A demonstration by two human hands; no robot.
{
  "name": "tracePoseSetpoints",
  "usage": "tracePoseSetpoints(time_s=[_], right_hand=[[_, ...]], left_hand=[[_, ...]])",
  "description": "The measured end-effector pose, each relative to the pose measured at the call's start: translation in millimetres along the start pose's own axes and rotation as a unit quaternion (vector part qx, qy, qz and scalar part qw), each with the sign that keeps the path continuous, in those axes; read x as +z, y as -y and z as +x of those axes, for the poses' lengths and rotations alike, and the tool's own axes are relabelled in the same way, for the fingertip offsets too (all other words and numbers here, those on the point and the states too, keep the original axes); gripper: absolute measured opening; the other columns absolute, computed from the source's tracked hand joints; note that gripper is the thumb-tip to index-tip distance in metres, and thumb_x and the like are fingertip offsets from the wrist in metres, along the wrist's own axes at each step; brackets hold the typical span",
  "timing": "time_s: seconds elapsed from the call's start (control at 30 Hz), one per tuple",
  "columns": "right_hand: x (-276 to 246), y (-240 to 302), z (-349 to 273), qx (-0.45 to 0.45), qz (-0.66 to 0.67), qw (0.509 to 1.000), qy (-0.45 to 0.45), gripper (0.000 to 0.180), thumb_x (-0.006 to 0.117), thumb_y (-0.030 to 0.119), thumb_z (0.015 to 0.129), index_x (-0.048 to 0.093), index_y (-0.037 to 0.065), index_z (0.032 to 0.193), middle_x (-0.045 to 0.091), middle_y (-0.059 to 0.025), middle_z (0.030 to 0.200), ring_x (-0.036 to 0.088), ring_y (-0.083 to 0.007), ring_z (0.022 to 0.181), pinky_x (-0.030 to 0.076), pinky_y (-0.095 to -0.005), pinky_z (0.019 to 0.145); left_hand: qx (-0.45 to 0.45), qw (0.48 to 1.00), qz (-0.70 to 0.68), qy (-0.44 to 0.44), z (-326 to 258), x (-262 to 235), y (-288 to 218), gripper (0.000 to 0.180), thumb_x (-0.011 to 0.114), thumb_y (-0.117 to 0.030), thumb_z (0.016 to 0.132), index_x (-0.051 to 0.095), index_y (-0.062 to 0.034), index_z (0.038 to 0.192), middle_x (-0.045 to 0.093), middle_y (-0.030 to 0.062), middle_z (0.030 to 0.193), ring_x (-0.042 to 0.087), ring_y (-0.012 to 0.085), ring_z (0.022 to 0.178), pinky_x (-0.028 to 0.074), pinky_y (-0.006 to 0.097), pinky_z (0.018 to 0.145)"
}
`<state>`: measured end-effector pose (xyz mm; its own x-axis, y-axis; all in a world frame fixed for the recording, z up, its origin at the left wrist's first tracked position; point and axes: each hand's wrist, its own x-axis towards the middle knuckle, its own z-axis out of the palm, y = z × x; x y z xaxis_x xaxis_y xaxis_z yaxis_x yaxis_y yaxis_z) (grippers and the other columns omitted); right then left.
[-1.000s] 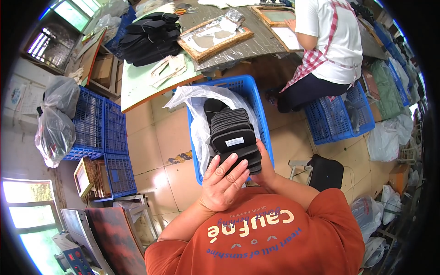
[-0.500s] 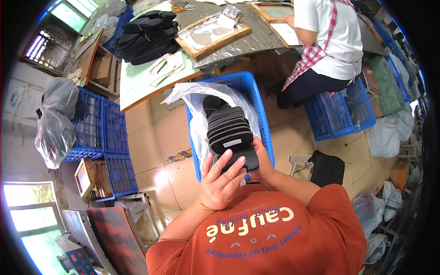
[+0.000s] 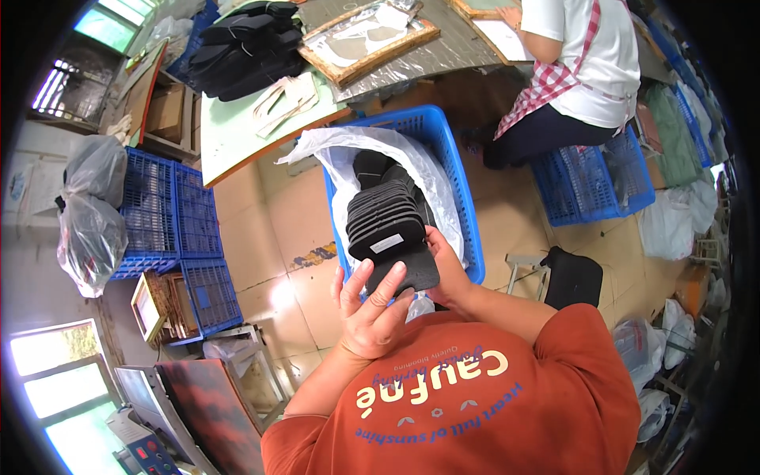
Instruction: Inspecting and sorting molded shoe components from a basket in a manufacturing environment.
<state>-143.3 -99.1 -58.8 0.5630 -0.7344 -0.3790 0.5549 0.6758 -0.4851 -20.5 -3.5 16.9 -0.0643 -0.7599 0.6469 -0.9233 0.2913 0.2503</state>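
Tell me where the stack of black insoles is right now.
In the head view, the stack of black insoles sits centre frame, held between the left hand and right hand, above the plastic-lined blue crate.

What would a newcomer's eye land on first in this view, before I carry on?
Most likely the fanned stack of black shoe insoles at centre, gripped between the left hand and the right hand just above the person's orange shirt. Right behind it is the bright blue crate lined with a white plastic bag. At upper right, another person in a white top sits working at the table.
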Motion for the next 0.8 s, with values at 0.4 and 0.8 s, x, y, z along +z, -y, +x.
tracePoseSetpoints(time_s=[0.4,0.8], right_hand=[[-73.5,-57.8,59.0,-0.101,-0.663,0.733,-0.111,0.085,0.081,0.004,0.055,0.043,0.006,0.13,0.039,-0.0189,0.127,0.044,-0.0377,0.119,0.042,-0.0405,0.099],[-178.9,-104.7,161.2,-0.04,-0.664,0.744,-0.054,0.079,0.084,0.036,0.053,0.058,0.003,0.12,0.054,-0.02,0.119,0.052,-0.0367,0.111,0.044,-0.0405,0.095]], left_hand=[[-0.189,0.943,-0.228,0.149,-35.0,76.6,107.1,0.026,0.07,0.001,0.074,0.058,-0.0007,0.097,0.064,0.0177,0.112,0.06,0.0368,0.096,0.049,0.042,0.083],[-0.145,0.735,-0.125,0.65,-93.9,247.1,212.7,0.065,0.045,-0.052,0.092,0.045,-0.0042,0.136,0.039,0.0188,0.145,0.037,0.0369,0.132,0.024,0.048,0.112]])
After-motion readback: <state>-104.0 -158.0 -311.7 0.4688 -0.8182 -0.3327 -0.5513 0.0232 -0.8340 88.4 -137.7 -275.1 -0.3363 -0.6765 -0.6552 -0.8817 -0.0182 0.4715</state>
